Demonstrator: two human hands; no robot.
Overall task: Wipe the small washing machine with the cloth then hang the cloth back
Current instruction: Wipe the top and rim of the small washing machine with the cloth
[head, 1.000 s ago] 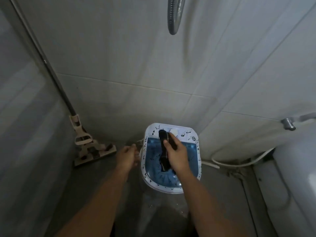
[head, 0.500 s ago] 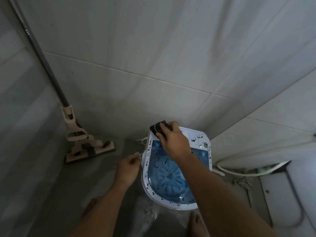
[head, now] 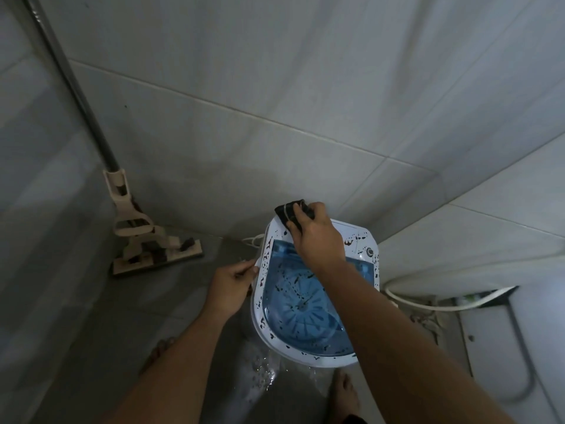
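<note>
The small washing machine (head: 363, 243) stands on the floor against the tiled wall. It is white with dark speckles and has a clear blue lid. My right hand (head: 318, 240) presses a dark cloth (head: 290, 214) onto the machine's far left corner. The cloth is bunched under my fingers and sticks out past the rim. My left hand (head: 230, 287) grips the machine's left edge at a small white tab.
A beige flat mop (head: 146, 249) leans in the left corner, its grey pole (head: 73, 87) running up the wall. A white hose (head: 428, 302) curls on the floor at the right beside a white fixture (head: 519, 347). The floor is wet at my bare feet (head: 344, 393).
The cloth went from lying along the lid's middle to the far left corner under my right hand. My left hand closed onto the machine's left edge. The view tilted down and nearer.
</note>
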